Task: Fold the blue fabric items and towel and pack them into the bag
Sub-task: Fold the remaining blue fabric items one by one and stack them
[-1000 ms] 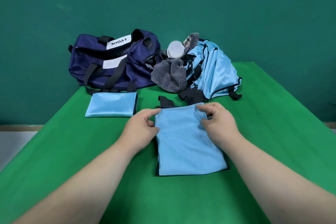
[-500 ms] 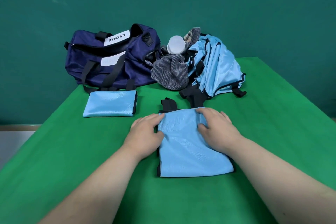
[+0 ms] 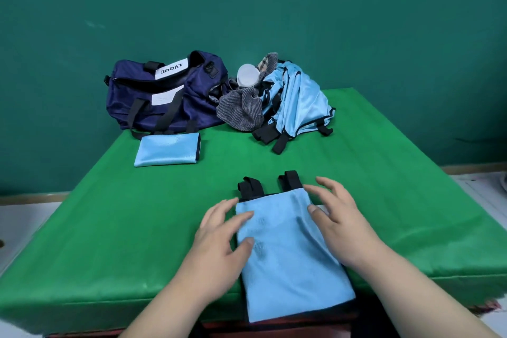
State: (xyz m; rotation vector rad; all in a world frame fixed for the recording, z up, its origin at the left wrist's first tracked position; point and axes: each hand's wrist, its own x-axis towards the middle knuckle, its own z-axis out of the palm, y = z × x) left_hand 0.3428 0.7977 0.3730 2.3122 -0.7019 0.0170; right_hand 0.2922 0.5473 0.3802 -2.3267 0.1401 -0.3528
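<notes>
**Grip released, second piece drawn near**

A second before, both hands had pinched the far corners of the blue piece (image 3: pixel 290 250); half a second before, they lay flat on it. Now the left hand (image 3: pixel 222 233) and right hand (image 3: pixel 337 222) were loose, with fingers spread. The left thumb and fingertips rested on the piece's left edge and the right thumb on its right edge. The piece had slid nearer, well apart from the folded one (image 3: pixel 167 149) lying just before the bag (image 3: pixel 164 93). Its near end now overhung the near edge of the table (image 3: pixel 109 228). I judged this fold nearly done, with the pile (image 3: pixel 299 101) and towel (image 3: pixel 241 110) at the far side not yet folded, and nothing visibly packed.

Motion blur made it unclear whether the right fingers touched the cloth. The bag's inside was out of sight. The pile could not be counted, and a white round object (image 3: pixel 248 75) was half buried in it.
</notes>
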